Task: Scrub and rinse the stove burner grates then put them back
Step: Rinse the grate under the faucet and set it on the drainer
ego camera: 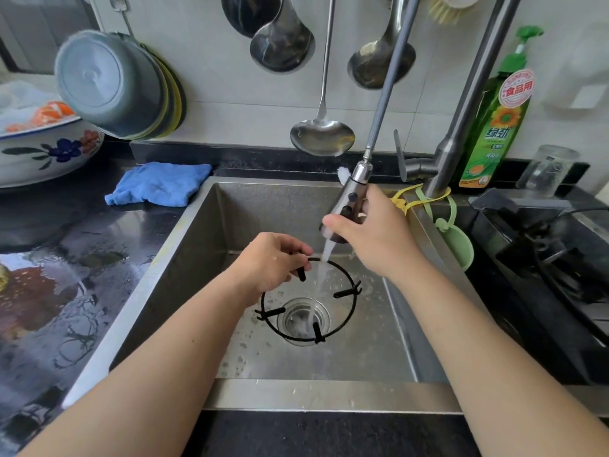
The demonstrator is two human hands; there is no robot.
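Note:
A black round burner grate (346, 293) with several short prongs is held over the drain of the steel sink (362, 387). My left hand (270, 262) grips its upper left rim, fingers curled round a prong. My right hand (372, 235) holds the pull-out spray head (349, 202) on its hose. Water streams from the head through the ring down into the drain (303, 319).
The stove (540, 258) with another black grate lies to the right of the sink. A green dish soap bottle (494, 127) and a glass (547, 169) stand behind it. A blue cloth (158, 184) and a flowered bowl (43, 153) sit on the wet left counter. Ladles hang above.

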